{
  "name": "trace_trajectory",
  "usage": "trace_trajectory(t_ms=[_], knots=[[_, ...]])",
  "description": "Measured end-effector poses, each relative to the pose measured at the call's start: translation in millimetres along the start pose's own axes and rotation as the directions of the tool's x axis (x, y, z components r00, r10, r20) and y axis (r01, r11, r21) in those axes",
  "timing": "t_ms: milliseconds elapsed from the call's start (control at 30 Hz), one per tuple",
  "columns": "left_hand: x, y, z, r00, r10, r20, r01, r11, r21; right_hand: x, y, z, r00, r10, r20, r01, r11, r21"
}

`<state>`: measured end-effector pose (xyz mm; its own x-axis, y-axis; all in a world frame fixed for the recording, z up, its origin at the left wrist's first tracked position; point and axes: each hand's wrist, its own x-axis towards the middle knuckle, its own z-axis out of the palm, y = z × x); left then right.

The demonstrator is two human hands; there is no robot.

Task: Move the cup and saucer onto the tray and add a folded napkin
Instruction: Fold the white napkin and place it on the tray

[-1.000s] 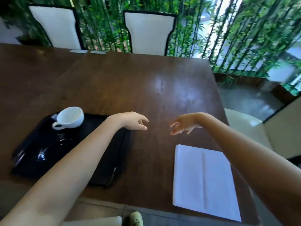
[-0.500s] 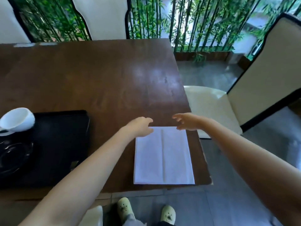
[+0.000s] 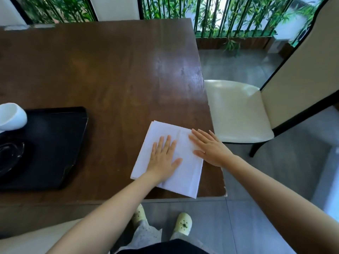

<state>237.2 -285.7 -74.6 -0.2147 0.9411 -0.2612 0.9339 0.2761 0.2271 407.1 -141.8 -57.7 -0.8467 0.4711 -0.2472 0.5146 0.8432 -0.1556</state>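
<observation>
Dropped flat onto napkin (image 3: 185, 176): left hand (image 3: 162, 158), right hand (image 3: 211, 149) — grip wide, empty — wood table (image 3: 110, 79), tiled floor (image 3: 238, 217).

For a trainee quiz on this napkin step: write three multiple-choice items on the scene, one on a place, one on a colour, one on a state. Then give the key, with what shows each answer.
1. Where does the napkin lie?
A) on the table, right of the tray
B) on the tray
C) on a shelf

2. What colour is the cup?
A) black
B) white
C) green

3. How do the left hand and right hand meet the napkin?
A) both pinch a corner
B) only one touches it
C) both rest flat on it

Key:
1 A: the napkin lies on bare wood near the table's right edge, apart from the black tray.
2 B: the cup is plainly white against the black tray.
3 C: both hands lie on the napkin with straight, spread fingers.
</observation>
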Motion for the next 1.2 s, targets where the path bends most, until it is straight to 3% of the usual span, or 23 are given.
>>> trace_trajectory(t_ms=[233,533,667,733,867,933,1033,1200], knots=[[40.1,-24.4,-15.0,0.938,0.340,0.073,-0.347,0.926,0.146,-64.2,-15.2,14.7,0.988,0.142,-0.056,-0.142,0.990,0.013],[82.5,-25.5,-35.1,0.839,0.526,0.138,-0.542,0.794,0.275,-105.2,-70.1,26.0,0.922,0.250,-0.295,-0.283,0.956,-0.073],[72.6,-10.8,-36.4,0.871,0.482,0.090,-0.486,0.823,0.293,-101.2,-73.2,20.5,0.905,0.174,-0.389,-0.251,0.955,-0.158],[51.7,-4.1,-33.4,0.892,0.452,0.017,-0.445,0.869,0.219,-98.0,-70.1,13.1,0.906,0.140,-0.401,-0.219,0.963,-0.158],[-19.7,-11.2,-26.1,0.850,0.512,-0.120,-0.497,0.857,0.138,-94.4,-64.5,4.8,0.939,-0.042,-0.340,-0.027,0.980,-0.196],[-53.4,-23.4,-21.4,0.855,0.508,-0.105,-0.493,0.858,0.144,-95.1,-63.1,3.6,0.949,-0.093,-0.301,0.042,0.984,-0.173],[-83.4,-42.2,-16.8,0.871,0.469,-0.150,-0.450,0.881,0.144,-97.6,-60.1,1.8,0.952,-0.128,-0.279,0.082,0.981,-0.173],[-97.2,-56.1,-15.5,0.796,0.519,-0.310,-0.459,0.853,0.250,-96.7,-59.5,-0.3,0.964,-0.180,-0.198,0.134,0.965,-0.227]])
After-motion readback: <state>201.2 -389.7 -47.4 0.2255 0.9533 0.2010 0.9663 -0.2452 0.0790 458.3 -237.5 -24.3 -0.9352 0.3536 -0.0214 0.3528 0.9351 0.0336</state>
